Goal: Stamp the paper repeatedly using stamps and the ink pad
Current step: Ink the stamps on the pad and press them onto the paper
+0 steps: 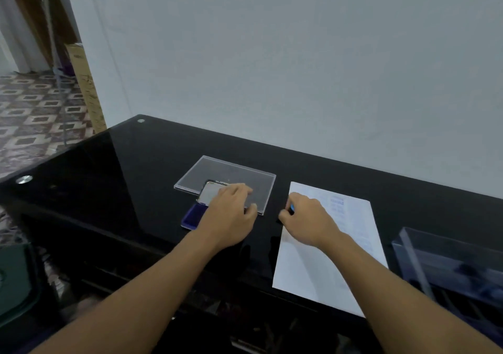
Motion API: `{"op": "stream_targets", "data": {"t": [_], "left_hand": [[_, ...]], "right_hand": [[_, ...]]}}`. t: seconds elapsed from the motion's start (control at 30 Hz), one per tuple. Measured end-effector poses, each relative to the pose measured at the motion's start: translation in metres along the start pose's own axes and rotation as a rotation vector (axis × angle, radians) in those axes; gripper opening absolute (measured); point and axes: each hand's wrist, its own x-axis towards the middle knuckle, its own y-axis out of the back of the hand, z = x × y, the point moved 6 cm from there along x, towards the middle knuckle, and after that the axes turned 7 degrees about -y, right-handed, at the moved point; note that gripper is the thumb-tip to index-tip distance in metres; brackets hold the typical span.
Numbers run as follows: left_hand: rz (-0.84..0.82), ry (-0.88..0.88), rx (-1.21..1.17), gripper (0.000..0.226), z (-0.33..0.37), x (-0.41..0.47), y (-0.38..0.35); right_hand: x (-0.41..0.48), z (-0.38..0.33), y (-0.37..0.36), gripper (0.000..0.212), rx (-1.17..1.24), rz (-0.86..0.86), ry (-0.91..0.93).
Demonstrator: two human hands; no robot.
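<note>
Left of the paper [324, 266], our left hand [231, 217] rests relaxed fingers on the open ink pad [192, 215]; our right hand [307, 220] pinches a stamp [291, 208] at the paper's left edge.

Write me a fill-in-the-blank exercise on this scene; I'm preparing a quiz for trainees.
1. The left hand rests on the open ____.
2. The right hand pinches a stamp at the left edge of the ____.
3. The glossy table is ____ in colour.
Missing words: ink pad; paper; black.
</note>
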Motion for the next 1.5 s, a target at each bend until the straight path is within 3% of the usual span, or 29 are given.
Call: {"op": "stream_targets", "data": {"t": [0.2,0.47,1.03,1.5], "left_hand": [[-0.067,-0.064,-0.020,0.042,0.029,0.013,-0.046],[-0.136,-0.092,0.164,0.044,0.023,0.008,-0.085],[-0.089,-0.122,0.200,0.044,0.019,0.004,-0.089],[-0.111,-0.108,0.238,0.050,0.020,0.004,-0.091]], "right_hand": [[0.020,0.035,0.018,0.018,-0.019,0.030,-0.063],[0.054,0.042,0.022,0.015,-0.043,0.048,-0.051],[0.091,0.040,0.002,0.016,-0.109,0.034,-0.042],[0.091,0.042,-0.015,0.013,-0.119,0.159,-0.051]]}}
